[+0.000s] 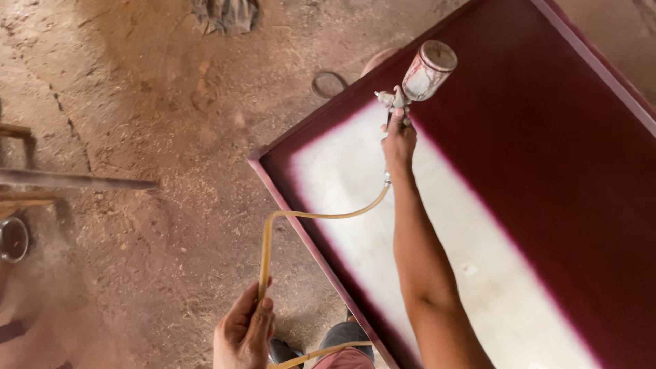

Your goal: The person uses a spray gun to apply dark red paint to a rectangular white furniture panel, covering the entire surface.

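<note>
Maroon coats the panel (560,137) edges (middle bare); right hand (400,140) grips spray gun (417,82), left hand (242,335) fingers clasp hose (301,215).

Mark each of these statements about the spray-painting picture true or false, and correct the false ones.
1. The right hand holds a spray gun with a cup on top. True.
2. The left hand is empty. False: it grips the yellowish hose that runs to the gun.
3. The panel is wholly dark red. False: its middle band is unpainted white, with dark red around it.
4. The ground is bare, dusty earth. True.
5. A round metal container sits at the left edge. True.
</note>
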